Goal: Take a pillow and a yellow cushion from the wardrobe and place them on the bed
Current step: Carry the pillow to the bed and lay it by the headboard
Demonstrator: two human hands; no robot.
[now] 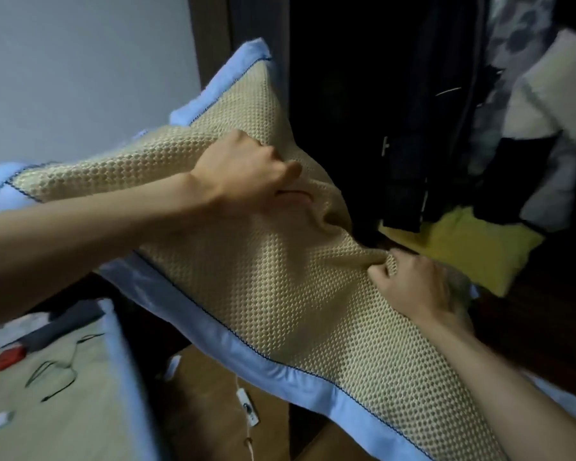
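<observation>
The right hand (416, 287) at five o'clock and the left hand (243, 174) near centre each have fingers bunched tight on the mesh face of the pillow (246, 277), held clear of the wardrobe (363, 94). A firmer hold under its blue border would likely carry it better to the bed (64, 377) at seven o'clock, while the yellow cushion (473, 247) waits inside at three o'clock.

Bed (120, 377), lower left: red item (9, 357), dark cords (52, 371), grey object (65, 324) on top. Yellow cushion (473, 247) on wardrobe shelf (546, 314).
</observation>
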